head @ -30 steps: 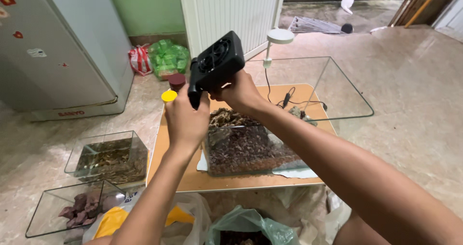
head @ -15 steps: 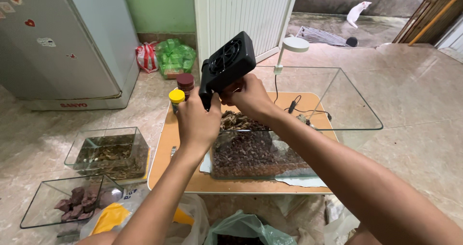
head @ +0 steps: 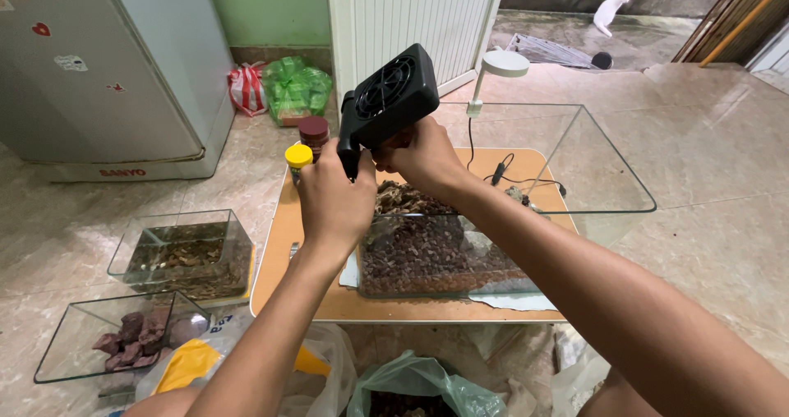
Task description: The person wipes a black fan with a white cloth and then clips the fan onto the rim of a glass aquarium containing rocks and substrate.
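Both my hands hold a black square fan unit (head: 390, 96) with a round grille, raised above the table. My left hand (head: 333, 199) grips its lower left bracket. My right hand (head: 419, 156) holds its underside. Below them stands a large glass tank (head: 575, 170) with dark reddish-brown gravel (head: 427, 257) and a piece of driftwood inside, set on a low tan table (head: 279, 261). A small white lamp (head: 503, 65) is clipped to the tank's back rim.
Two jars, one yellow-capped (head: 297, 158) and one dark red-capped (head: 313, 131), stand at the table's far left. Two small glass tanks (head: 185, 253) (head: 123, 343) sit on the floor at left. A grey fridge (head: 107, 72), green bags (head: 296, 88) and plastic bags (head: 411, 384) surround the area.
The fan unit stays raised in both hands; my head has shifted slightly, so the scene sits lower and a bit to the right in view.
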